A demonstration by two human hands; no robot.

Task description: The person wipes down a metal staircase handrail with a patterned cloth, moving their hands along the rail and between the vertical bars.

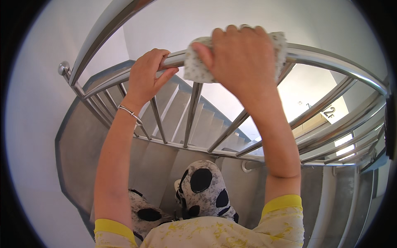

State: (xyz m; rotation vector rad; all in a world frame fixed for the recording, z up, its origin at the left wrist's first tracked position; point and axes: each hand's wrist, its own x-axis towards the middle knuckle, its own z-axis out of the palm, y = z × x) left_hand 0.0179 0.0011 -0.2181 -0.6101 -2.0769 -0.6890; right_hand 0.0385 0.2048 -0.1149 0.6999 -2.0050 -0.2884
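Observation:
A pale speckled cloth (198, 66) lies over the polished metal handrail (325, 59) of a staircase. My right hand (242, 59) presses the cloth around the top of the rail, its fingers curled over the far side. To the left, my left hand (149, 73) grips the same handrail, thumb below and fingers above, with a short stretch of bare rail between it and the cloth. A silver bangle (130, 113) sits on my left wrist.
Metal balusters (193, 114) run from the rail down to a lower bar. Beyond them, grey stairs (183, 108) descend; more steps (319, 204) lie at the lower right. Another handrail (102, 34) curves up at the left, beside a round-capped post (64, 68). White walls surround the stairwell.

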